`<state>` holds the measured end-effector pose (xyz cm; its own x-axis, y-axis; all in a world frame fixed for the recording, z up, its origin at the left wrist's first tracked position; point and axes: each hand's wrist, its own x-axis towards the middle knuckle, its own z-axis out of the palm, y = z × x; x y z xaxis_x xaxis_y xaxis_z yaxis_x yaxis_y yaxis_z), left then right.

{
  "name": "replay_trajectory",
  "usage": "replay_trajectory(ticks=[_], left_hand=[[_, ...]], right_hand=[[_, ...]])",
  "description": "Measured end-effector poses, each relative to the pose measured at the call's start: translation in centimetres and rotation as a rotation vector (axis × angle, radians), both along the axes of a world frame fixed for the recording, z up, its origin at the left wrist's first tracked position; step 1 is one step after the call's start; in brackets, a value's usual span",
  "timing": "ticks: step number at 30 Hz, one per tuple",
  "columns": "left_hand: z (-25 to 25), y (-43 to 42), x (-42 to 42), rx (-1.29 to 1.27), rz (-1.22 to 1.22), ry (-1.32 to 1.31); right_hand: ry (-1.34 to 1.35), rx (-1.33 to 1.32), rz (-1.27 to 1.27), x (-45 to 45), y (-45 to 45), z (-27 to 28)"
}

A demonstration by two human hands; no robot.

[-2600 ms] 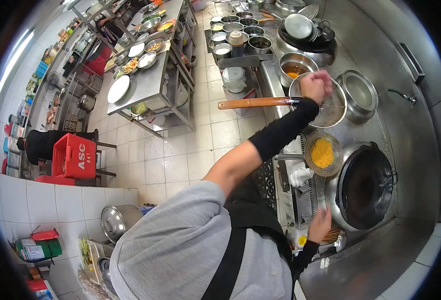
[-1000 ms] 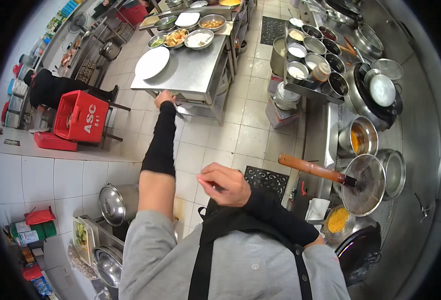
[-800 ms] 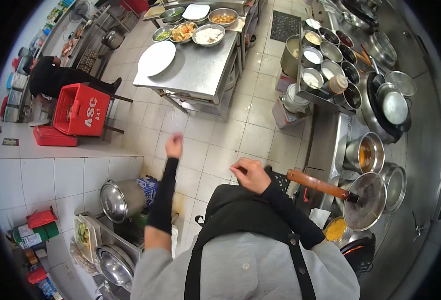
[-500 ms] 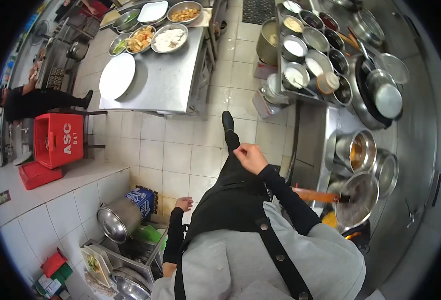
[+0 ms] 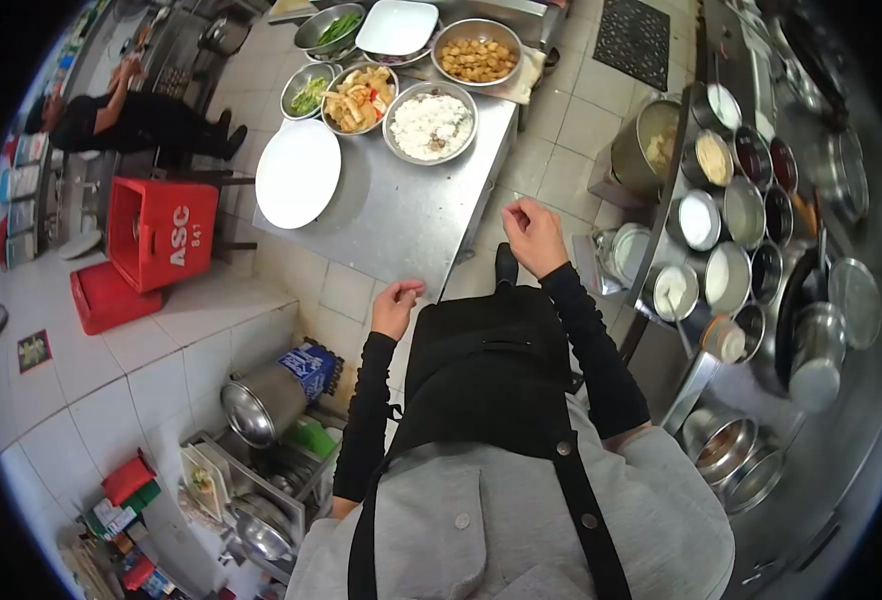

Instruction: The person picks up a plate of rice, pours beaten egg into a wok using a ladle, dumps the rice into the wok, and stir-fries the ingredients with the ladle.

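Observation:
My left hand hovers at the near edge of the steel table, its fingers loosely bent and apart, with nothing seen in it. My right hand is over the aisle just right of that table, its fingers curled closed with nothing visible in them. Nearest to the hands on the table are a bowl of white crumbly food and a large white oval plate. Neither hand touches them. Behind stand a bowl of browned cubes and a bowl of mixed pieces.
At right, a counter holds several seasoning pots; a tall stockpot stands beside it. A red crate is at left, near another person in dark clothes. A lidded pot sits lower left. A dark mat lies on the floor.
I have moved forward, so the table and its bowls are closer and the stove pans have slid down toward the lower right. Both hands have risen in view, and the left has swung forward.

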<state>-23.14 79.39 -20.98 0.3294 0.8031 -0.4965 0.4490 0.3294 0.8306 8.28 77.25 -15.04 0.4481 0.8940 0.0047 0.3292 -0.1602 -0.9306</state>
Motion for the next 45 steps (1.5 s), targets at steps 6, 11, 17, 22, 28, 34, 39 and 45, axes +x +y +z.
replay_trajectory(ticks=[6,11,17,22,28,34,39,45], left_hand=[[1.7,2.3,5.7,0.021,-0.006,-0.055],[0.6,6.7,8.3,-0.109,0.213,-0.255],[0.2,16.2,12.1,-0.104,0.508,-0.328],[0.7,20.1,13.4,-0.171,0.494,-0.407],[3.9,16.1,13.2,0.058,0.394,-0.367],[2.1,14.6,11.8,-0.118,0.439,-0.161],[1.5,13.1,10.6,0.054,0.447,-0.291],[1.5,14.3,10.6,0.016,0.469,-0.176]], right_hand=[[-0.213,0.128,0.098,2.5,10.2,-1.3],[-0.196,0.026,0.026,4.4,14.6,-3.1],[0.024,-0.171,0.079,4.8,15.6,-7.6],[0.36,-0.2,0.131,3.0,16.5,-7.8],[0.017,-0.118,0.074,1.1,14.1,-3.9],[0.105,-0.299,0.158,0.5,12.7,-6.9],[0.209,-0.231,0.161,-0.6,11.8,-5.2],[0.152,-0.211,0.201,-0.7,12.7,-8.5]])
